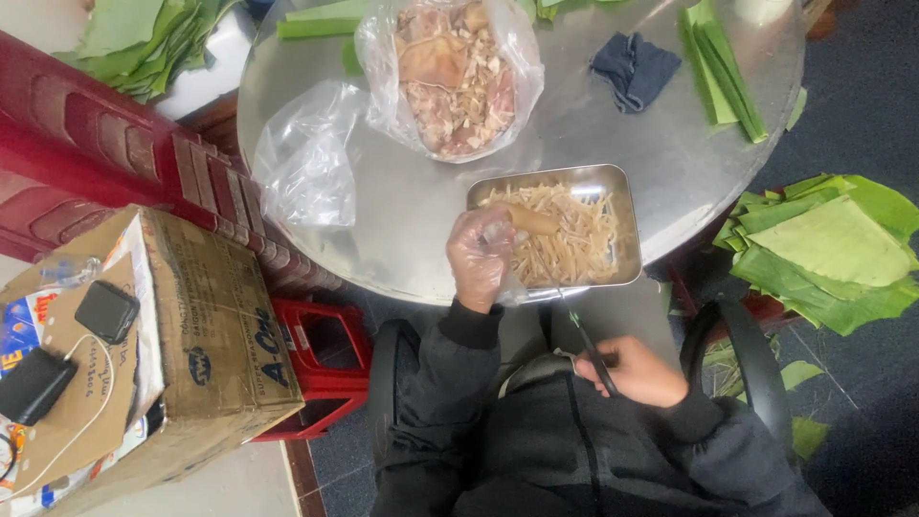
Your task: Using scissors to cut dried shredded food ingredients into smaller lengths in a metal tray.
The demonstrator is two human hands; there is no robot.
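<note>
- Tan, stubby roll-shaped piece of food lies over pale shredded strips in shallow rectangular steel tray, at near edge of round metal worktop.
- Long axis runs L–R, slightly tilted; its left end sits in left hand, clear plastic glove on, fingers closed round it.
- Right hand well apart, down by lap, clenched on dark-handled scissors, blades pointing up toward tray.
- Left hand is much the nearer.
</note>
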